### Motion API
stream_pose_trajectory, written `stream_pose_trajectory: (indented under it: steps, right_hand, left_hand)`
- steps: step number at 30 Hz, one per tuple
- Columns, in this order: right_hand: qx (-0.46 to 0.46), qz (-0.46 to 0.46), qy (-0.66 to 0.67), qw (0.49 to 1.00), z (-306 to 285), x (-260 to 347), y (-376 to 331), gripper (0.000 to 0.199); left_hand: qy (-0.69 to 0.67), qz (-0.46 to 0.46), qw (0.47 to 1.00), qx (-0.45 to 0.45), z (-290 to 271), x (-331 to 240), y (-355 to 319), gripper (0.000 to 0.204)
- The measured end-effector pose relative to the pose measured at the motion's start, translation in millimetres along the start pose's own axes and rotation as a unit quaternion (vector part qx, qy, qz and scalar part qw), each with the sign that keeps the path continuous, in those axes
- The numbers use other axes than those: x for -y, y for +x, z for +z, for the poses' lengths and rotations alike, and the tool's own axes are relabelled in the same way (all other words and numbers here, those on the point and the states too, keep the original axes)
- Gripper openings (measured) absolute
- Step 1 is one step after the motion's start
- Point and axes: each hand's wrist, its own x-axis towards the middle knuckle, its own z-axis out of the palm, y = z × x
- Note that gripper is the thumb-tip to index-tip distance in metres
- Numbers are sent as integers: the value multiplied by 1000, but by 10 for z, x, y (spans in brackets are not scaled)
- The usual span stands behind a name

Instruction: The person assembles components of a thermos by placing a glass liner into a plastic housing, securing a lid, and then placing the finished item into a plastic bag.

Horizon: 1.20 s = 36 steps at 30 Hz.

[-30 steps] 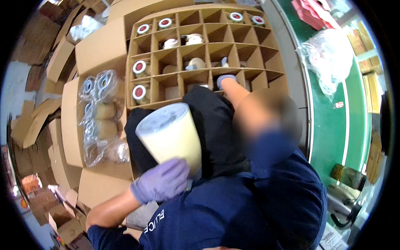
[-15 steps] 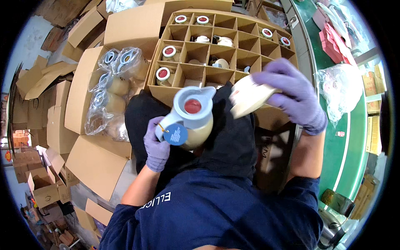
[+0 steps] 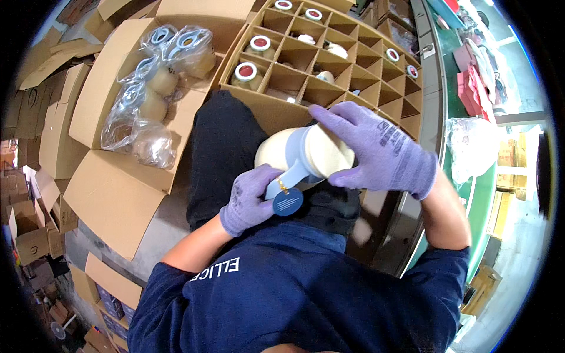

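Observation:
A cream jug (image 3: 269, 148) with a light-blue collar and handle lies tilted above my lap. My left hand (image 3: 250, 197) is closed round its handle, where a round blue tag (image 3: 288, 202) hangs from a yellow tie. On the jug's top sits a cream lid (image 3: 331, 154). My right hand (image 3: 379, 147) grips this lid at its rim, thumb below and fingers above. The jug's red-centred mouth is hidden now under the lid.
Ahead stands a divided carton (image 3: 268, 115) with several red-and-white-topped bottles in its cells. An open carton (image 3: 118, 200) at left holds plastic-wrapped jugs (image 3: 159, 82). A green workbench (image 3: 477, 203) runs along the right, with a clear plastic bag (image 3: 468, 147) on it.
My right hand has brought the lid down and left onto the jug's top. My left hand has tipped the jug over so its top faces right. The view has shifted.

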Motion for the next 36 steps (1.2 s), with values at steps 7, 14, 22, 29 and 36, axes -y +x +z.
stream_pose_trajectory:
  steps: [7,14,22,29,36]
  right_hand:
    - [52,-69,-159,984,-20,188,98,95]
    - [54,97,-113,987,34,192,112,96]
    - [69,189,-66,977,205,321,88,105]
    - [55,229,-34,971,274,353,-28,98]
    - [-42,264,-95,959,557,515,-214,104]
  left_hand:
    - [-11,25,1000,12,34,-3,-14,43]
    - [5,40,999,-8,78,26,29,45]
    - [44,40,998,37,54,10,-11,53]
    - [82,70,992,67,95,-35,-45,51]
    - [87,93,991,44,166,-80,-124,47]
